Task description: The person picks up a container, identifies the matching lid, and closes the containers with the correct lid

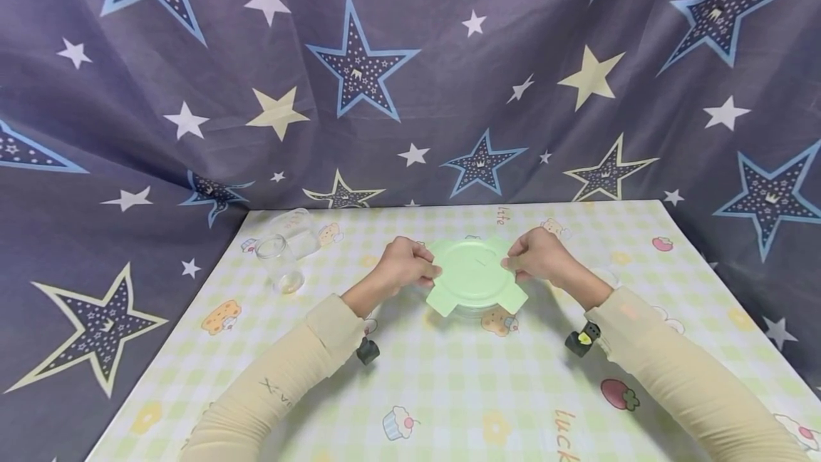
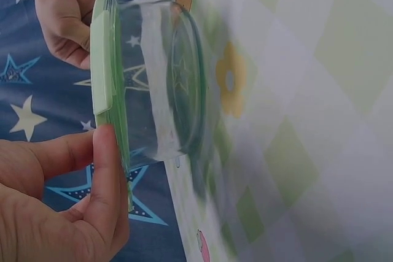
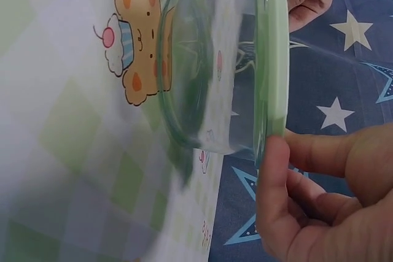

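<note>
A light green lid [image 1: 474,273] with flaps lies on top of a round clear bowl [image 2: 153,84], which stands on the table. Its front flaps stick outward. At the lid's left edge, my left hand [image 1: 407,264] pinches the rim between thumb and fingers. Opposite it, my right hand [image 1: 541,255] pinches the right edge the same way. The right wrist view shows the thumb and fingertips of the right hand [image 3: 325,194] on the lid's edge [image 3: 276,59], with the bowl's clear wall [image 3: 212,108] below. In the head view the lid hides most of the bowl.
A clear cup-shaped vessel [image 1: 277,260] and a clear boxy container [image 1: 300,235] are at the table's back left. Another clear rounded thing [image 1: 606,276] shows partly behind the right wrist. A star-patterned curtain [image 1: 410,91] hangs behind the checked tablecloth [image 1: 462,391].
</note>
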Demonstrator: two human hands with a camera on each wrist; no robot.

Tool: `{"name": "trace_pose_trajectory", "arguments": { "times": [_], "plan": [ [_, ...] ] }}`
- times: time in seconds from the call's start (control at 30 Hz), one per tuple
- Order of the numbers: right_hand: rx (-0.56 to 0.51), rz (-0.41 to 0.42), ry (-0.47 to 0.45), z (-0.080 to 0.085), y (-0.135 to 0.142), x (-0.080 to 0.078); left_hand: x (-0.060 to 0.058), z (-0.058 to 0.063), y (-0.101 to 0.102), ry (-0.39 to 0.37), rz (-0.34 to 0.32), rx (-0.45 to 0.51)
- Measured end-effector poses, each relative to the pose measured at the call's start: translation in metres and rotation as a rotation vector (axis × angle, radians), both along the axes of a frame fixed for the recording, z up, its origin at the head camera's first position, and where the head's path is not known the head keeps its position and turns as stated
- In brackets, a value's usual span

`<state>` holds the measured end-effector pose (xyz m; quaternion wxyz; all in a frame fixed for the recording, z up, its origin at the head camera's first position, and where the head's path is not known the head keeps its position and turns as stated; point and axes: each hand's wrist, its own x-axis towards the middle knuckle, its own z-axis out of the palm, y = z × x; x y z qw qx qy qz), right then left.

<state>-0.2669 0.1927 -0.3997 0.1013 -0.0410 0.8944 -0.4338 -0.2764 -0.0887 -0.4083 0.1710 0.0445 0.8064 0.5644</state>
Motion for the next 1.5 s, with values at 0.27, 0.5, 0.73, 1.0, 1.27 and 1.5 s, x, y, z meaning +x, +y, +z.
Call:
{"name": "trace_pose_trajectory", "arguments": {
  "times": [0.27,0.5,0.73,1.0,1.27,1.5],
  "plan": [
    [0.108,0.015,0.095,-0.006,-0.001,0.003,0.002,0.0,0.002,0.038,-0.025,-0.074],
    [0.124,0.049,0.102,-0.006,0.006,0.003,-0.001,-0.003,0.004,0.035,-0.05,-0.056],
    [0.105,0.127,0.086,0.005,0.019,-0.002,-0.006,-0.002,-0.007,0.088,-0.101,-0.142],
    [0.152,0.471,0.361,0.012,0.023,0.012,0.001,0.005,-0.011,0.672,-0.344,-0.441],
    [0.279,0.699,0.44,0.013,0.016,0.027,0.009,0.006,-0.006,0.884,-0.783,-0.492],
    [0.323,0.778,0.465,0.016,0.013,0.032,0.015,0.007,-0.004,0.868,-0.848,-0.572]
  ]
}}
